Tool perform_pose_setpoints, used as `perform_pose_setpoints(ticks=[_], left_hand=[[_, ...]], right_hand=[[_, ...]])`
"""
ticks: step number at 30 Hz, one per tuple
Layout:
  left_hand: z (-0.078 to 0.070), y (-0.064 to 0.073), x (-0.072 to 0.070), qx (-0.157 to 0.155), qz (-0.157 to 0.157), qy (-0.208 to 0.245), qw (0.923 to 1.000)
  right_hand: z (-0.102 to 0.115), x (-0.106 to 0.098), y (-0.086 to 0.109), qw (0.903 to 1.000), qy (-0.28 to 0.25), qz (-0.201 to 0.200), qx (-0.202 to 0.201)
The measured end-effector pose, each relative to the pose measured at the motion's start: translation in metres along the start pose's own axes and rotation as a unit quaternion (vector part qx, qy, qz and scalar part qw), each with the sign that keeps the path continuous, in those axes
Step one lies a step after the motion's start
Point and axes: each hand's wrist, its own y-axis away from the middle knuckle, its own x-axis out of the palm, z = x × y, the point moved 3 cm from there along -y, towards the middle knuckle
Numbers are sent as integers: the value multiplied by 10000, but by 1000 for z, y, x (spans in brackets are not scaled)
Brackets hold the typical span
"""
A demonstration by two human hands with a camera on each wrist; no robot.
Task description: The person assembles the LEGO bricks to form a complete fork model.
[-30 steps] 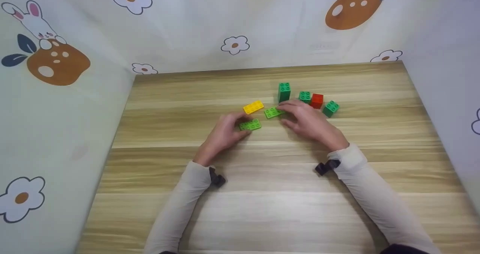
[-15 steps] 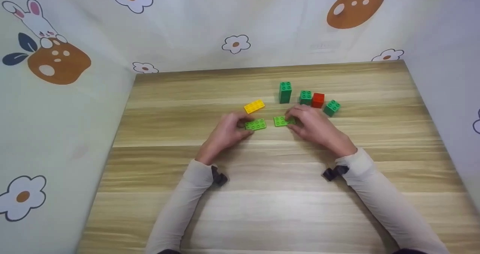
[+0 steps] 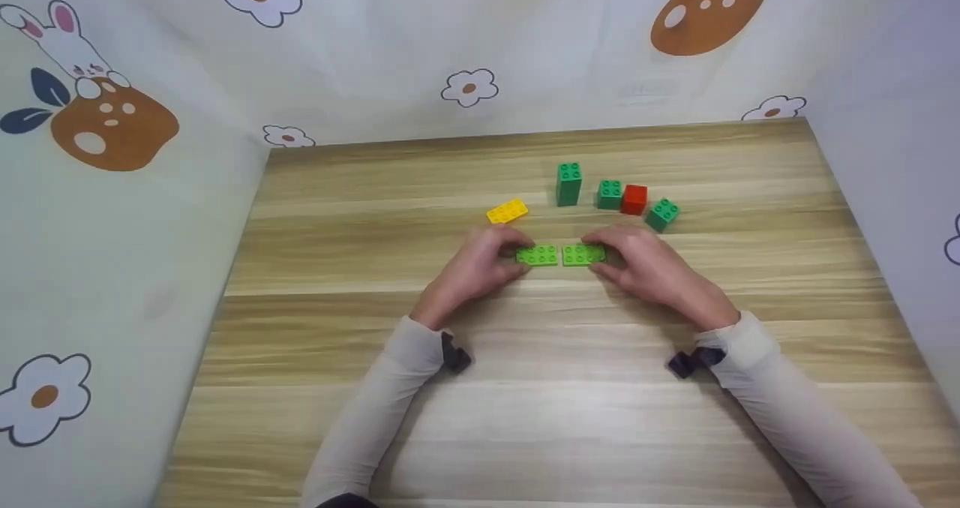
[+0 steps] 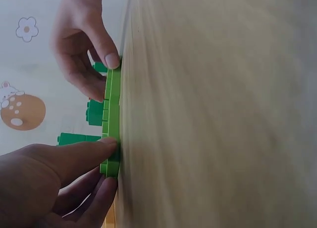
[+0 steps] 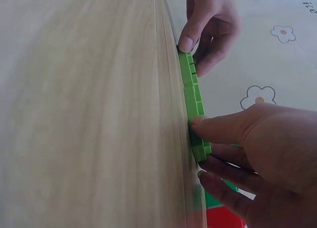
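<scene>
Two flat light-green toy bricks lie end to end on the wooden table, with a thin gap between them in the head view. My left hand (image 3: 484,264) pinches the left light-green brick (image 3: 541,256) by its outer end, thumb on the near side and fingers on the far side. The right light-green brick (image 3: 577,255) is pinched the same way by my right hand (image 3: 649,266). Both wrist views show the thumbs against the bricks' near long sides, studs facing up. Just behind my left hand lies a flat yellow brick (image 3: 508,211).
A tall green block (image 3: 568,185) stands behind the light-green bricks. To its right are a green brick (image 3: 609,194), a red brick (image 3: 634,199) touching or close to it, and another green brick (image 3: 663,214), turned at an angle. Patterned cloth walls (image 3: 375,65) border the table (image 3: 525,418).
The right hand has taken hold of its light-green brick and drawn it nearer the body. The left hand has slid its brick rightward, so the two now nearly meet in one line.
</scene>
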Motion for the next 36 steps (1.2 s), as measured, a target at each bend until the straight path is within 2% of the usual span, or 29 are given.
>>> perform_pose_setpoints(ticks=[6,22,29,33,36], left_hand=[[-3,-1,5,101,-13,70,9999],[-2,-4,6,26,88,197,9998],[-1,-5,6,199,65,332,9992],[1,-3,6,151,58,280,9995],[2,-1,6,121,17,273,9996]], right_hand=[[0,1,-1,9999,-44,-27,-146],[-5,1,-1,9997,-249,-12,-25],[-7,1,-3,9994,-329,-43,-91],[-9,0,-3,9987,-511,-34,5],[-11,-5,-4,9977,-652,-176,99]])
